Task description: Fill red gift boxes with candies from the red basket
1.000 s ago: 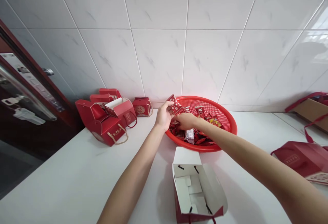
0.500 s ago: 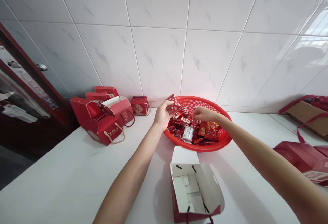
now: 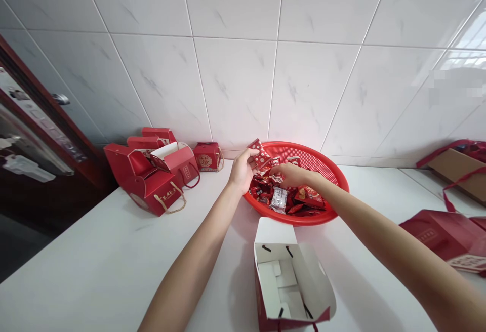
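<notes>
A red dotted packet (image 3: 259, 153) is held above the left edge of a red basket (image 3: 342, 186) on a white worktop (image 3: 190, 276), pinched between the thumb and fingers of the left hand (image 3: 242, 171), while the wrapped sweets (image 3: 264, 193) heaped below are reached into by the right hand (image 3: 290, 174). The right fingers are bent down toward the pile; whether anything is gripped between them cannot be told. A silver packet (image 3: 279, 200) is left lying just in front of that hand, and an open red box (image 3: 317, 281) is stood before the basket, its white flap raised near the rim. The dotted packet, it is judged, could be dropped among similar red wrappers if the left pinch were loosened, since it appears to be gripped only by its lower part. Sweets might also be pushed over the low front rim if the pile were stirred too hard, and the box could be nudged if the basket were shoved forward. Compared with half a second earlier, the right hand has been shifted leftward, closer to the left, and a red-and-yellow packet (image 3: 313, 197) has been partly covered; the dotted packet has been kept in place.
</notes>
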The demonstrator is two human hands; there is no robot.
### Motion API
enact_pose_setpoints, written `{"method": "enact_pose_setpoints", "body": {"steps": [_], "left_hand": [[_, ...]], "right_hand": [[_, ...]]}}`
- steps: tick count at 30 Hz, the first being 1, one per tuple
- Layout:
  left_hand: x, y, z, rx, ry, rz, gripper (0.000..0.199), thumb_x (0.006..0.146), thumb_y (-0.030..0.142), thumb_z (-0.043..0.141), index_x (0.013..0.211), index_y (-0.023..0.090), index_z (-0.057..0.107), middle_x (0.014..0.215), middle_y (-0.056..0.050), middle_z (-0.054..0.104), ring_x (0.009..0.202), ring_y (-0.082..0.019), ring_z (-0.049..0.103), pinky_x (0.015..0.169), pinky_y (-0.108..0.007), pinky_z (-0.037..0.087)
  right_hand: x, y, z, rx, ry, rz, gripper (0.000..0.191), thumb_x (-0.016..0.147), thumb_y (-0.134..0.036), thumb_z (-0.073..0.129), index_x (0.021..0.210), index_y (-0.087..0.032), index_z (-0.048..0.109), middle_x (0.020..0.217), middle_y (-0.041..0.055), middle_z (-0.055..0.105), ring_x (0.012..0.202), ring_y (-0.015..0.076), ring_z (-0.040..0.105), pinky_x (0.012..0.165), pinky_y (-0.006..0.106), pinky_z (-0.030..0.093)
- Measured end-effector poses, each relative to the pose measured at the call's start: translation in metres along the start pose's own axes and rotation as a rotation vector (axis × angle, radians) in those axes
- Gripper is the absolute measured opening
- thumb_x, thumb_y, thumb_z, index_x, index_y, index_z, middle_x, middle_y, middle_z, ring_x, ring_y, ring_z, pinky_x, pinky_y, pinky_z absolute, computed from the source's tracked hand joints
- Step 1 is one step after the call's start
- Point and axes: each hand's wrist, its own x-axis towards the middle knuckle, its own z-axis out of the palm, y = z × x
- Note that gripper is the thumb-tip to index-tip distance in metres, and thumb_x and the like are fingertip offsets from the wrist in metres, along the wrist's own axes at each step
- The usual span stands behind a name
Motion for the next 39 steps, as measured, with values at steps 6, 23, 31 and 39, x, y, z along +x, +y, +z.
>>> {"method": "enact_pose_setpoints", "body": {"steps": [6, 23, 31, 39], "left_hand": [[0.003, -0.004, -0.004, 0.029, -0.014, 0.035, 0.019, 0.054, 0.023, 0.078, 0.067, 0.017, 0.064, 0.068, 0.002, 0.069, 0.062, -0.010, 0.060, 0.059, -0.021, 0.046], [0.004, -0.006, -0.007, 0.106, -0.081, 0.026, 0.022, 0.055, 0.023, 0.083, 0.069, 0.017, 0.068, 0.069, 0.002, 0.070, 0.062, -0.011, 0.061, 0.059, -0.023, 0.045], [0.003, -0.006, -0.007, 0.183, -0.150, 0.035, 0.027, 0.052, 0.029, 0.091, 0.069, 0.018, 0.074, 0.073, 0.001, 0.074, 0.068, -0.013, 0.064, 0.067, -0.024, 0.048], [0.003, -0.007, -0.007, 0.193, -0.158, 0.050, 0.027, 0.055, 0.030, 0.091, 0.073, 0.017, 0.076, 0.075, 0.000, 0.075, 0.069, -0.014, 0.065, 0.067, -0.025, 0.048]], "right_hand": [[-0.003, 0.009, -0.006, 0.121, 0.155, -0.003, 0.003, 0.074, -0.018, 0.071, 0.072, -0.017, 0.069, 0.073, 0.0032, 0.068, 0.077, 0.0219, 0.064, 0.068, 0.029, 0.043], [-0.041, -0.009, -0.016, 1.203, 0.635, 0.030, 0.030, 0.065, -0.038, 0.088, 0.071, -0.018, 0.066, 0.073, 0.0025, 0.072, 0.063, 0.0127, 0.065, 0.058, 0.024, 0.050], [-0.044, -0.021, -0.009, 1.339, 0.578, 0.003, 0.029, 0.070, -0.034, 0.089, 0.079, -0.017, 0.068, 0.083, 0.0047, 0.073, 0.078, 0.0184, 0.074, 0.078, 0.032, 0.063], [-0.050, -0.020, -0.007, 1.212, 0.532, 0.002, 0.033, 0.079, -0.046, 0.082, 0.086, -0.019, 0.065, 0.092, 0.0069, 0.074, 0.079, 0.0191, 0.074, 0.070, 0.030, 0.061]]}}
